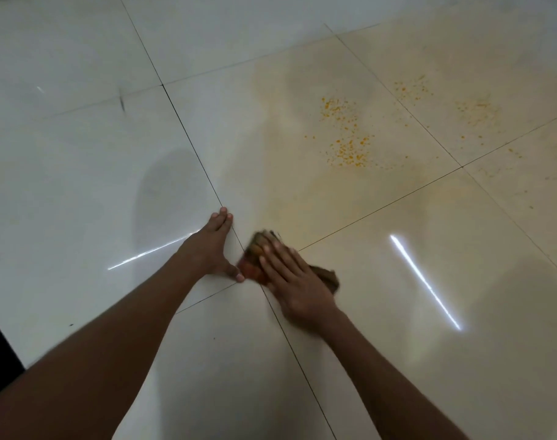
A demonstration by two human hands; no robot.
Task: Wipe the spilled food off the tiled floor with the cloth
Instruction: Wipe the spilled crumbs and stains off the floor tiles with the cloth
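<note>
Tiled floor (80, 173): glossy pale tiles, dark grout lines. Cloth (255, 260): brownish, blurred, pressed flat near a grout crossing under the right hand (298, 289), whose grip is wide, fingers extended. Left hand (212, 249): spread flat on the tile, thumb just beside the cloth, holding nothing. Spilled food (347, 134): orange specks (yellowish film around), located at 1 o'clock from the cloth, well apart.

Glossy pale tiled floor (80, 160), dark grout lines (188, 134), light streaks (424, 281)

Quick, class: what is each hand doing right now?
Left hand: open, flat on the tiled floor, holding nothing.
Right hand: open, pressing the cloth down.
</note>
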